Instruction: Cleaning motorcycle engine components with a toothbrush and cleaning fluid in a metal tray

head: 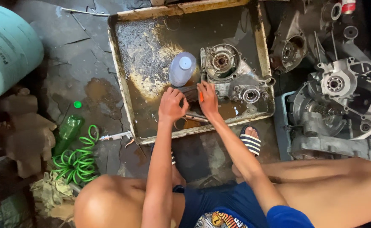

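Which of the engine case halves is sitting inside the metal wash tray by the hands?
The grey engine case just beyond the right hand, lying in the oily metal tray. The other cases lie outside it on the floor to the right.

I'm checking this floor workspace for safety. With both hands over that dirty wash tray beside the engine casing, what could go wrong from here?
1. The left hand and right hand are bare over the brown oily liquid in the rusty metal tray, so skin contact seems likely.
2. The upright pale plastic bottle stands just beyond the hands; a bump might tip it.
3. The striped open sandal sits by the tray's edge, so splashes could reach the foot.
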